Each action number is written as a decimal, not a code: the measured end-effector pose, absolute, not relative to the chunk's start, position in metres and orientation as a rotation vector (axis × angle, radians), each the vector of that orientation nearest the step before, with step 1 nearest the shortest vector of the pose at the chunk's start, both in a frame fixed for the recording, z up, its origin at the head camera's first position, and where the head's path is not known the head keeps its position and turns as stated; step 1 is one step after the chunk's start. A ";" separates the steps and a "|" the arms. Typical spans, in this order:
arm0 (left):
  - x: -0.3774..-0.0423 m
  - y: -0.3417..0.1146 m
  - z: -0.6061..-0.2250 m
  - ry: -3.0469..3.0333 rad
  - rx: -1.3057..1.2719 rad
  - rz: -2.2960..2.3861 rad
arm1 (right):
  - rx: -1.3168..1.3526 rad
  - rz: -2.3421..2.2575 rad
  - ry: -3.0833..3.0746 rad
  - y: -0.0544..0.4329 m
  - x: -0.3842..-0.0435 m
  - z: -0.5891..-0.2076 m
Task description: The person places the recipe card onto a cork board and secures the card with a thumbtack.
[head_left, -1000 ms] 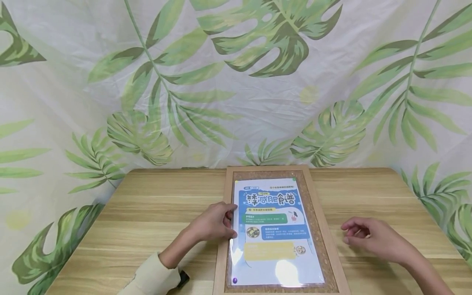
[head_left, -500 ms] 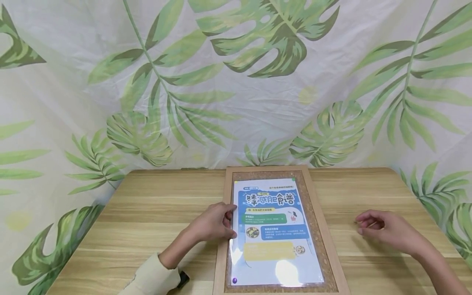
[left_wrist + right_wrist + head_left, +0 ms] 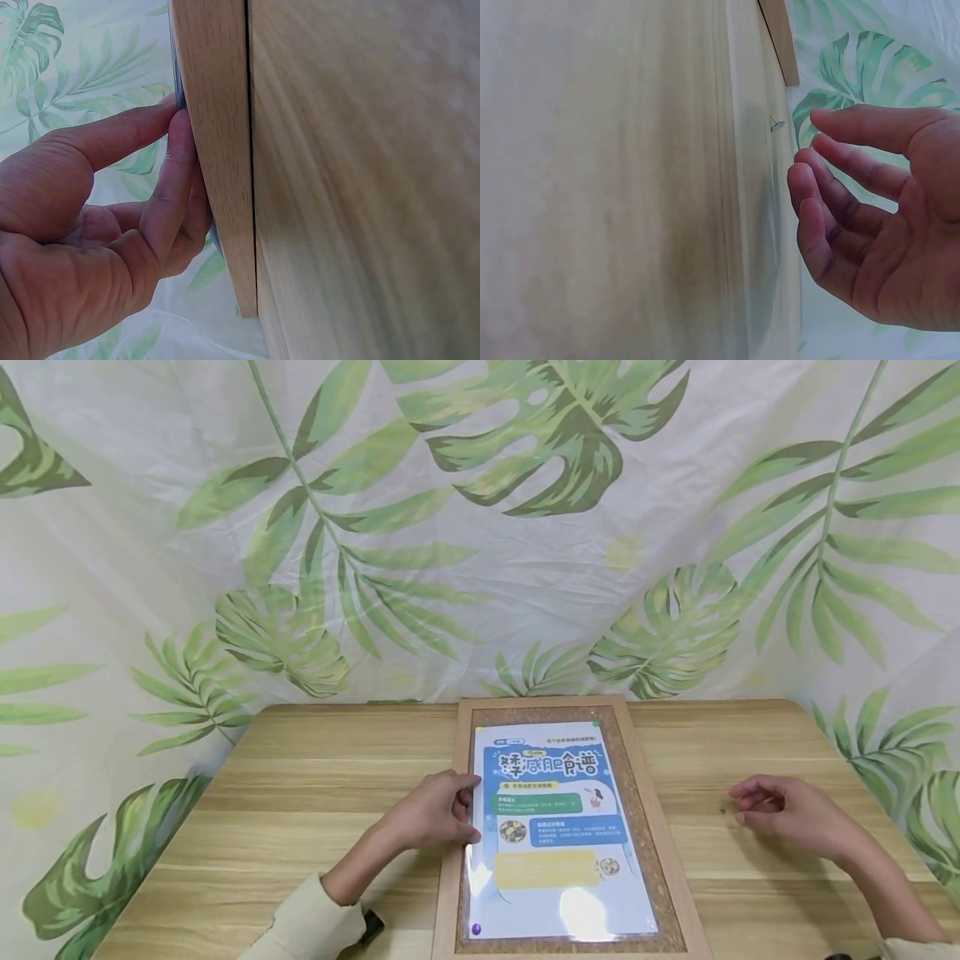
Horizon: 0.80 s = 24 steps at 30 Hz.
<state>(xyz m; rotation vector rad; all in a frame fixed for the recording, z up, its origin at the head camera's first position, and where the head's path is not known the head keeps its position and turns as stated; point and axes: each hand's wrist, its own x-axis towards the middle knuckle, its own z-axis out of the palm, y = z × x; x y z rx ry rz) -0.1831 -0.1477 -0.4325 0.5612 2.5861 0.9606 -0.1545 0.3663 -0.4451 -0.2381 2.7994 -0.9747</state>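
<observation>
A cork board in a light wooden frame lies on the table, bearing a laminated printed poster. A yellow pushpin, a green pushpin and a purple pushpin sit at three of its corners. My left hand rests its thumb and fingertips, spread apart, along the poster's left edge, beside the wooden frame. Right of the board, my right hand hovers with loosely bent fingers, nothing visible between them. A small thumbtack lies on the table just beyond those fingertips.
The wood-grain table reaches back to a hanging cloth printed with green leaves. Part of a dark object shows by the left sleeve. Glare whitens the poster's lower part.
My right hand has moved right, away from the board, and the thumbtack now shows on the table beside its fingertips. The left hand stays in place on the poster's edge.
</observation>
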 end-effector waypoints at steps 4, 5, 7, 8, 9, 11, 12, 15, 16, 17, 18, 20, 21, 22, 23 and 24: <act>-0.184 -0.148 -0.432 2.583 0.551 0.964 | -0.273 -0.969 2.774 0.365 -0.162 -0.444; -0.184 -0.148 -0.432 2.583 0.549 0.966 | -0.293 -0.971 2.767 0.364 -0.164 -0.444; -0.184 -0.148 -0.433 2.582 0.543 0.969 | -0.333 -0.988 2.747 0.361 -0.168 -0.442; -0.184 -0.148 -0.433 2.581 0.544 0.970 | -0.348 -0.997 2.737 0.361 -0.170 -0.442; -0.184 -0.148 -0.433 2.581 0.544 0.971 | -0.362 -1.001 2.732 0.360 -0.171 -0.442; -0.183 -0.148 -0.433 2.581 0.548 0.973 | -0.392 -1.018 2.714 0.359 -0.174 -0.443; -0.183 -0.148 -0.433 2.583 0.550 0.972 | -0.399 -1.027 2.705 0.359 -0.175 -0.443; -0.183 -0.148 -0.433 2.587 0.560 0.972 | -0.440 -1.043 2.673 0.360 -0.179 -0.445; -0.183 -0.148 -0.433 2.589 0.564 0.973 | -0.455 -1.049 2.658 0.361 -0.180 -0.446; -0.183 -0.148 -0.433 2.590 0.565 0.974 | -0.470 -1.052 2.645 0.361 -0.181 -0.447; -0.182 -0.148 -0.433 2.590 0.567 0.973 | -0.486 -1.055 2.631 0.362 -0.182 -0.447; -0.182 -0.148 -0.432 2.588 0.567 0.974 | -0.511 -1.064 2.599 0.362 -0.184 -0.448; -0.183 -0.148 -0.432 2.586 0.564 0.975 | -0.524 -1.063 2.589 0.363 -0.185 -0.448; -0.183 -0.148 -0.432 2.585 0.564 0.972 | -0.536 -1.063 2.579 0.363 -0.185 -0.448; -0.183 -0.148 -0.432 2.584 0.563 0.970 | -0.549 -1.061 2.571 0.363 -0.185 -0.449; -0.183 -0.148 -0.432 2.584 0.563 0.968 | -0.563 -1.056 2.565 0.363 -0.186 -0.449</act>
